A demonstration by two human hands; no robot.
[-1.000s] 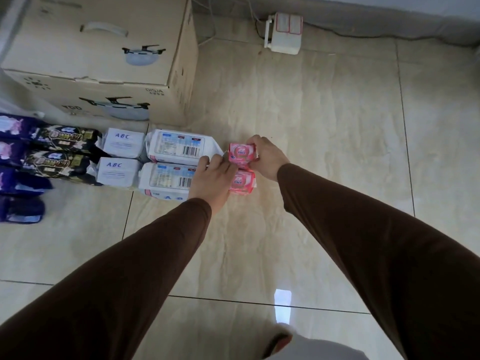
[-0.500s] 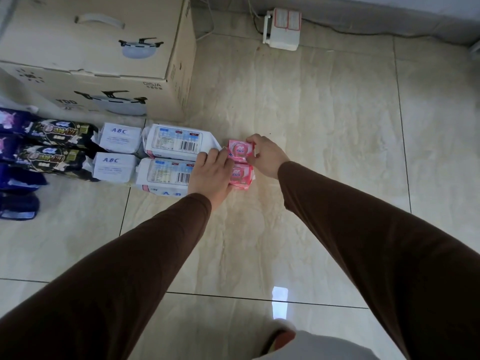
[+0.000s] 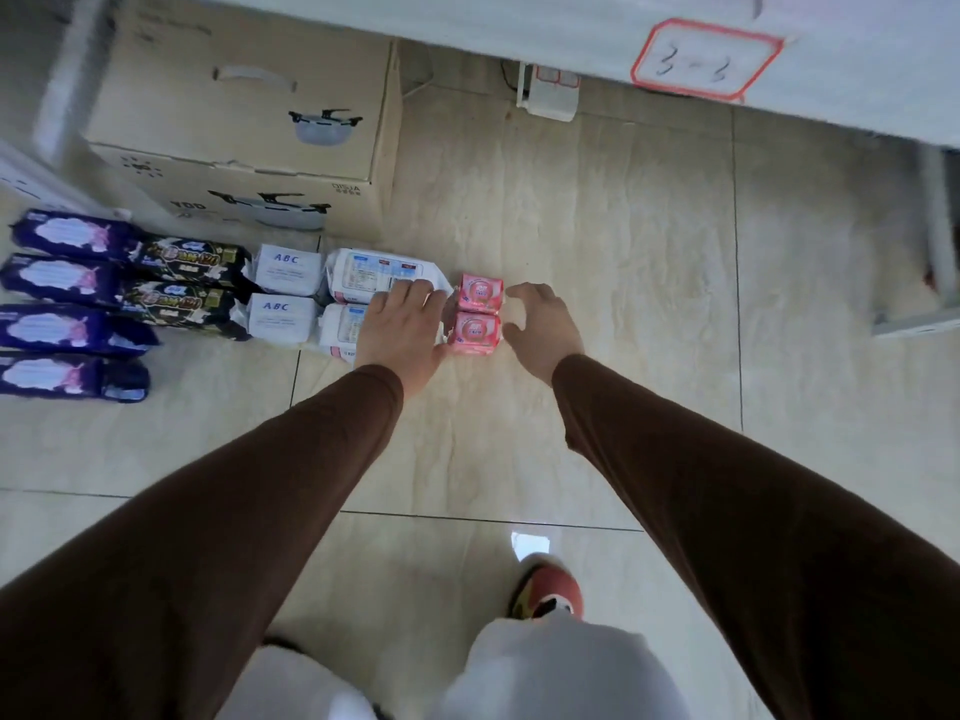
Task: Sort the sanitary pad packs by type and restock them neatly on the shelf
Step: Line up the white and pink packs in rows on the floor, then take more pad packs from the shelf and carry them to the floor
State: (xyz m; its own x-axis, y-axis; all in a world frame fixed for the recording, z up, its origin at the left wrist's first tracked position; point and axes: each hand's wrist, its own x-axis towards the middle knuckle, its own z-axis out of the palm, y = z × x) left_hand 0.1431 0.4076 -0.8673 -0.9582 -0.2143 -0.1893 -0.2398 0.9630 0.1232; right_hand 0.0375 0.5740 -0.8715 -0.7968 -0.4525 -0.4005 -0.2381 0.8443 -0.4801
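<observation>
Two small pink plastic-wrapped pad packs (image 3: pixel 479 314) sit on the tiled floor between the hands. The left hand (image 3: pixel 402 332) lies flat, fingers straight; the right hand (image 3: pixel 540 330) hovers spread, holding nothing. The packs look light, soft and slippery; best pinched across their sides.

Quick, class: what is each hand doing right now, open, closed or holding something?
Left hand: open, fingers straight, resting on the white packs.
Right hand: open, fingers loosely spread beside the pink packs, holding nothing.
</observation>
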